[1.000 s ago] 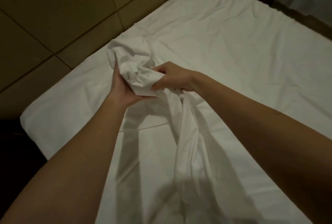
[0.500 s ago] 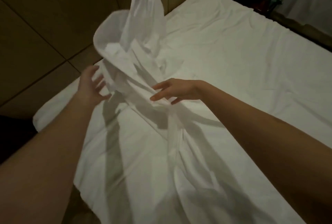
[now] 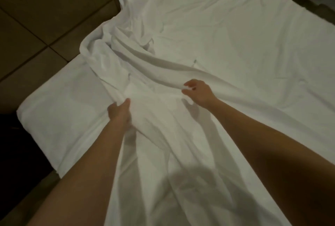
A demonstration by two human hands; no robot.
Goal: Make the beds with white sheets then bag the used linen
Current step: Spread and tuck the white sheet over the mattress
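Head view shows tiled floor [image 3: 36, 17] beside the bed [image 3: 253, 44], where left hand [image 3: 120, 112] and right hand [image 3: 198, 92], arms outstretched, pinch the rumpled white sheet [image 3: 137, 66].

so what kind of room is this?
Most likely a bedroom, perhaps a hotel room: a bed covered in white, a loose white sheet gripped by the left hand and right hand, and a tiled floor.
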